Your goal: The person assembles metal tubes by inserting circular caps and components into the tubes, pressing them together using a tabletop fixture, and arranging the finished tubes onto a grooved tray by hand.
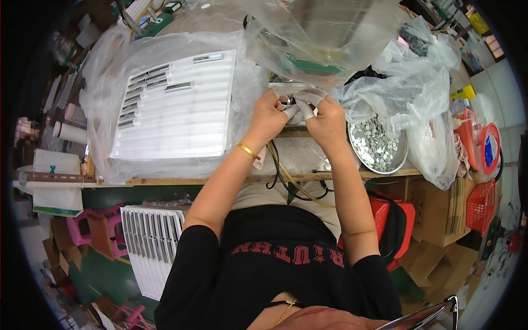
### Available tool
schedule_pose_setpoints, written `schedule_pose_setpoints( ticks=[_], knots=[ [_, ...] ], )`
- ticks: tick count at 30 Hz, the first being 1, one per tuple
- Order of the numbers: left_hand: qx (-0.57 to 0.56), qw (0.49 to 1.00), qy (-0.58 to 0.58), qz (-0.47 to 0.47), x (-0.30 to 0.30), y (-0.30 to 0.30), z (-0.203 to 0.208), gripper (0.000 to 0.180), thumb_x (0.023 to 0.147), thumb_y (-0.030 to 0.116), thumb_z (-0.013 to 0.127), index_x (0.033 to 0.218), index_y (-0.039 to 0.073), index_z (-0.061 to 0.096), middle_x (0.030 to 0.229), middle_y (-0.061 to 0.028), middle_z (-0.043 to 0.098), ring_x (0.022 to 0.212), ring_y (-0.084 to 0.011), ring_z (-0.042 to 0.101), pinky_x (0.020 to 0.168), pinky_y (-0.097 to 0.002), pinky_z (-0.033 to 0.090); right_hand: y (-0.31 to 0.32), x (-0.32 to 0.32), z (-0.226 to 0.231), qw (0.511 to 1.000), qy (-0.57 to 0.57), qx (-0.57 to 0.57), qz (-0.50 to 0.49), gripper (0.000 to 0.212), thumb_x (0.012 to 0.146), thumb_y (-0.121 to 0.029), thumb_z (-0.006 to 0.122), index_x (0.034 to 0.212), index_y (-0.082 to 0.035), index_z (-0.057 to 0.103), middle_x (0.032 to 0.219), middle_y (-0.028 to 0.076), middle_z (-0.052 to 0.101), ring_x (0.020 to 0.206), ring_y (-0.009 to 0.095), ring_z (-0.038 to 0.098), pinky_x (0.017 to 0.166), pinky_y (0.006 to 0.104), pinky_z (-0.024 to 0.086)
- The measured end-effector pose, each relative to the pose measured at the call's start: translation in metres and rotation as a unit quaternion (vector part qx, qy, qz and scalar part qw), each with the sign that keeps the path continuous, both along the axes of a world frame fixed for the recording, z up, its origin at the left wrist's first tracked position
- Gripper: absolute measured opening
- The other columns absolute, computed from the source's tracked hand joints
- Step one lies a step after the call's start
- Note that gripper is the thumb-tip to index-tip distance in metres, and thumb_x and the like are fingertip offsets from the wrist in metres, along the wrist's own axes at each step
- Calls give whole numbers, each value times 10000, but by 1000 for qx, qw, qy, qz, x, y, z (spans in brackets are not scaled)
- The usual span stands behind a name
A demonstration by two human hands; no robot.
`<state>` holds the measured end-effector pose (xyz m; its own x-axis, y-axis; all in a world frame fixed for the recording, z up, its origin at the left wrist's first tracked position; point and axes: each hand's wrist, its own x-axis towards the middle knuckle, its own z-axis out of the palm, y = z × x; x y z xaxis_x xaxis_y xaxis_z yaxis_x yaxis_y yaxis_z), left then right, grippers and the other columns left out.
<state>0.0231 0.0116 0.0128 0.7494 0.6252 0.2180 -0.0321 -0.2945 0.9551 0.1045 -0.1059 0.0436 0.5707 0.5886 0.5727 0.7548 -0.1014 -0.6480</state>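
My left hand [269, 117] and my right hand [326, 116] meet over the table's front edge, both with white finger cots on several fingertips. Their fingers are closed and pinched together around something small, with a dark, shiny round end showing by the left fingers; its kind I cannot make out. To the left lies a white ridged tray [181, 121] with shiny metal tubes [179, 86] in some of its grooves. Close to my right forearm is a round metal dish [406, 152] full of small silver discs [377, 142].
Clear plastic sheeting [330, 33] hangs in front of my hands, and a crumpled plastic bag [429, 110] lies at the right. Cables [276, 165] run down over the wooden table edge [220, 180]. A second tray of tubes [151, 236] stands below, left; a red basket [480, 206] is right.
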Motion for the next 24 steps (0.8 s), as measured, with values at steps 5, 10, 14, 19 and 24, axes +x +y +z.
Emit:
schedule_pose_setpoints(
  ticks=[5, 10, 14, 19, 24],
  knots=[
    [-27, 999, -44, -10, -5, -6, 7, 364, 728, 102, 734, 1051, 8, 596, 739, 11, 505, 617, -61, 432, 537, -230, 377, 0, -3, 0, 999, 37, -13, -28, 164, 750, -54, 694, 913, -75, 699, 958, 90, 675, 675, 174, 607, 575, 268, 467],
    [-160, 986, -11, 39, -34, -1, 16, 232, 846, 178, 655, 1005, 13, 613, 845, 2, 564, 652, -53, 451, 592, -203, 394, -11, -13, 7, 999, 36, 25, -5, 217, 749, -68, 712, 963, -56, 680, 859, 85, 659, 582, 139, 544, 536, 255, 441],
    [-304, 948, -88, -25, -35, -21, 34, 308, 904, 267, 599, 1075, 11, 610, 876, -28, 600, 745, -67, 503, 663, -211, 409, -19, -42, 2, 989, 114, -50, 75, 286, 716, -115, 727, 994, -83, 667, 707, 97, 597, 552, 215, 539, 527, 323, 444],
    [-206, 952, -184, -130, -39, -37, 33, 553, 783, 347, 724, 1188, 18, 541, 1072, -82, 569, 966, -153, 502, 852, -300, 417, -27, -45, -3, 984, 155, -37, 77, 317, 747, -57, 692, 1052, -46, 604, 730, 65, 593, 593, 148, 553, 547, 298, 442],
    [145, 984, 36, 97, -46, -22, 8, 635, 640, 292, 836, 1132, 24, 538, 929, -65, 528, 854, -173, 485, 796, -310, 425, -36, -13, -17, 937, 299, 174, 51, 268, 862, -49, 615, 1109, 28, 545, 906, 24, 616, 719, 67, 556, 614, 237, 464]
  ],
)
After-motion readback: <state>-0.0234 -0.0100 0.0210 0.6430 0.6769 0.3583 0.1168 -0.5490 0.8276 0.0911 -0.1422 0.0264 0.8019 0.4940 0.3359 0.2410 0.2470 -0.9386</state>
